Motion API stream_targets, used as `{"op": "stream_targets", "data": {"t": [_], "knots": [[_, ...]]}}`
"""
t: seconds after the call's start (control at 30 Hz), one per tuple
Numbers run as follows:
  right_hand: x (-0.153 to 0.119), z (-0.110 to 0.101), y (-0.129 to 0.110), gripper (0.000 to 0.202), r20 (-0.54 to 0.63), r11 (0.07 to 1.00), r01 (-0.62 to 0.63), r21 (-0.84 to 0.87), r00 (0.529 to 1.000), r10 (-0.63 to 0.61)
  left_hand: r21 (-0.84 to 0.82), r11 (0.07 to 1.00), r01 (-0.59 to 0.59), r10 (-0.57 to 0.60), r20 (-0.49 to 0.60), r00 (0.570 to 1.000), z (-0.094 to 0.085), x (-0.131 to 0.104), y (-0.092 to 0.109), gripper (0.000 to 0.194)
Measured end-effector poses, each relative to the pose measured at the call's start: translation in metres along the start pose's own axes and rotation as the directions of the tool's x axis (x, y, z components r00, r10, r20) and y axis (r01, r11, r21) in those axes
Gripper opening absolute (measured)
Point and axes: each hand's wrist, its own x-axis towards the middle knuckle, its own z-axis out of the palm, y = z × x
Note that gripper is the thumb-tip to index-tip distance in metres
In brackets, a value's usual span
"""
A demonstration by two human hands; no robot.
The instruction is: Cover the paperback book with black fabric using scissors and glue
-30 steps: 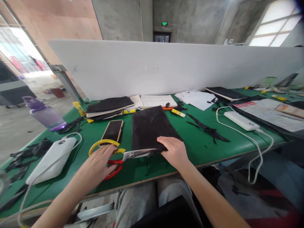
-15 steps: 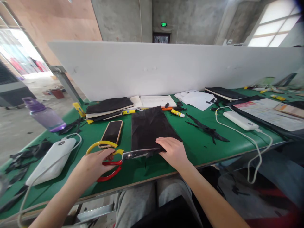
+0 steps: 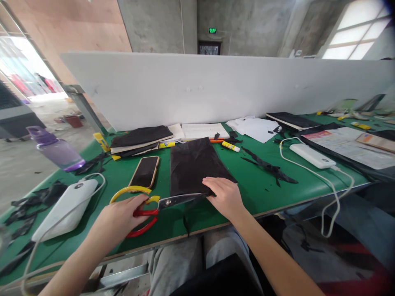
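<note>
My left hand (image 3: pixel 125 216) is closed around the handles of a pair of scissors (image 3: pixel 168 202), one loop yellow and one red. The blades point right along the near edge of a black sheet (image 3: pixel 197 166) that lies on the green table. Its tip ends at the fingers of my right hand (image 3: pixel 224 195), which pinch the sheet's near right corner. A thin black strip (image 3: pixel 186 226) hangs below the blades at the table's front edge. Whether the strip is still joined to the sheet is hard to see.
Left of the sheet lie a phone (image 3: pixel 145 172), a white power bank (image 3: pixel 66 209) with a cable, and a purple bottle (image 3: pixel 57 150). Behind are black-covered books (image 3: pixel 140 137) and a glue stick (image 3: pixel 231 146). Black scraps (image 3: pixel 268 166) and another power bank (image 3: pixel 312 156) lie right. A white partition (image 3: pixel 216 90) stands behind.
The scissor blades look closer together, and the handles have shifted slightly left. The thin black strip hangs lower, over the table's front edge. My right hand stays put.
</note>
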Motion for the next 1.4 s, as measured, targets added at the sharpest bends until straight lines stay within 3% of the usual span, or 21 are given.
{"op": "stream_targets", "data": {"t": [0.3, 0.5, 0.87, 1.2, 1.4], "knots": [[-0.001, 0.002, 0.000, 0.050, 0.011, 1.000, -0.017, -0.008, 1.000, 0.017, -0.071, 0.992, -0.106, 0.098, -0.112, 0.989, 0.001, 0.001, 0.007, 0.034], [-0.002, 0.001, 0.001, 0.047, 0.038, 1.000, -0.021, -0.009, 0.999, 0.022, -0.047, 0.998, -0.045, 0.039, -0.124, 0.992, -0.001, 0.003, 0.010, 0.030], [-0.002, -0.001, 0.001, 0.047, 0.062, 1.000, -0.012, 0.013, 0.998, 0.011, -0.001, 0.997, -0.073, 0.072, -0.138, 0.988, -0.003, 0.002, 0.010, 0.027], [-0.002, 0.000, 0.001, 0.043, 0.036, 1.000, -0.007, 0.007, 0.999, 0.006, 0.094, 0.995, -0.030, 0.041, -0.119, 0.992, -0.015, -0.013, 0.001, 0.024], [-0.002, 0.000, 0.001, 0.042, 0.036, 1.000, -0.020, 0.000, 0.999, 0.020, 0.131, 0.990, 0.048, -0.034, -0.108, 0.994, -0.018, -0.022, -0.004, 0.028]]}}
